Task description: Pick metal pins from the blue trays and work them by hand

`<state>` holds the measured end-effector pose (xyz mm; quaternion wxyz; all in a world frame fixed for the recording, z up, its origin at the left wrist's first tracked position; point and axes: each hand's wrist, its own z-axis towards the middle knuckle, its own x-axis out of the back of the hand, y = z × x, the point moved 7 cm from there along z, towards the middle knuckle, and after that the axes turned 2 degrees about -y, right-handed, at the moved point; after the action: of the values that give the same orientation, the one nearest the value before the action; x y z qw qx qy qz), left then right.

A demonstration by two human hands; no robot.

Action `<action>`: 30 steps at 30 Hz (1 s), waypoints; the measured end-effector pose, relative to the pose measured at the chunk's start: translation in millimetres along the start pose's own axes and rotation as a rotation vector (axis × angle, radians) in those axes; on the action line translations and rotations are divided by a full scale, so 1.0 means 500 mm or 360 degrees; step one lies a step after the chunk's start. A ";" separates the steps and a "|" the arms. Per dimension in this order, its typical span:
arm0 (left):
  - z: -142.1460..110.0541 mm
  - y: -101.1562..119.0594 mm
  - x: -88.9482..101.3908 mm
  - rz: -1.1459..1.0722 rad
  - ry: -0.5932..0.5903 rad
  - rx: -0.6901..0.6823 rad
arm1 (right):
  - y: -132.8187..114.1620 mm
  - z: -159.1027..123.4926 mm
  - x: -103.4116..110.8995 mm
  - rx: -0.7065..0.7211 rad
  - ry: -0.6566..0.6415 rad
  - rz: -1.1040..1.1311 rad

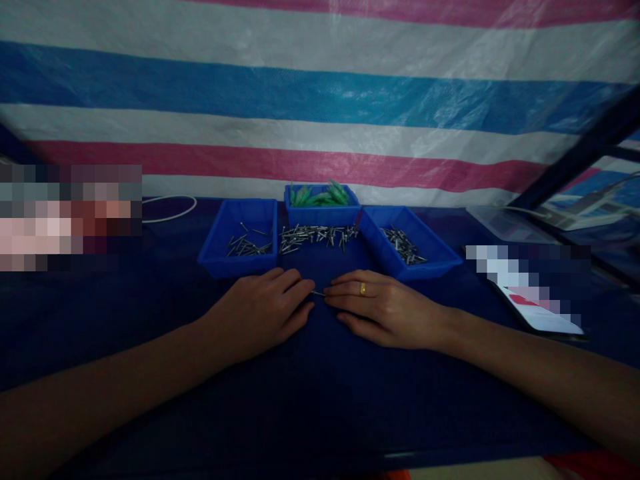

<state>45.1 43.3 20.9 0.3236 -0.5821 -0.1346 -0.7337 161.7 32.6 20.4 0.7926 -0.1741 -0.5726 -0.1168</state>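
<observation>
A thin metal pin (319,293), like a small nail or rivet, spans the short gap between my two hands. My left hand (273,303) is closed, with thumb and index finger at the pin's left end. My right hand (377,307), wearing a gold ring (363,289), has its fingers together at the right end; the exact grip is hidden. Just beyond lies a loose pile of similar metal pins (320,235). More pins lie in the left blue bin (213,250) and in the right blue bin (440,250).
Behind the pile stands a third blue bin (325,215) holding green packets (320,196). To the right, a phone (545,317) lies on the dark blue table (320,400). A white cable (175,217) loops at the left. A striped plastic sheet (320,93) hangs behind.
</observation>
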 end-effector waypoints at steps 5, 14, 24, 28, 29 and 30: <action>0.001 0.001 -0.010 -0.0125 -0.0055 -0.0090 | -0.002 0.002 0.001 0.0031 0.0001 -0.0008; 0.006 0.002 -0.009 -0.0195 -0.0064 -0.0109 | 0.001 -0.002 -0.002 -0.0007 -0.0004 -0.0015; 0.004 0.003 -0.005 -0.0145 -0.0018 -0.0113 | -0.009 0.001 0.012 0.0051 0.0101 -0.0031; 0.004 0.002 -0.002 -0.0157 0.0020 -0.0121 | -0.007 0.000 0.009 0.0040 0.0080 -0.0016; 0.004 0.002 -0.001 -0.0157 0.0030 -0.0127 | -0.007 0.000 0.009 0.0035 0.0074 -0.0016; 0.004 0.003 0.000 -0.0154 0.0045 -0.0133 | -0.007 0.000 0.008 0.0033 0.0071 -0.0018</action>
<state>47.5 43.5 21.2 0.2651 -0.5775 -0.1272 -0.7616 161.8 29.3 24.9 0.8061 -0.1599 -0.5571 -0.1193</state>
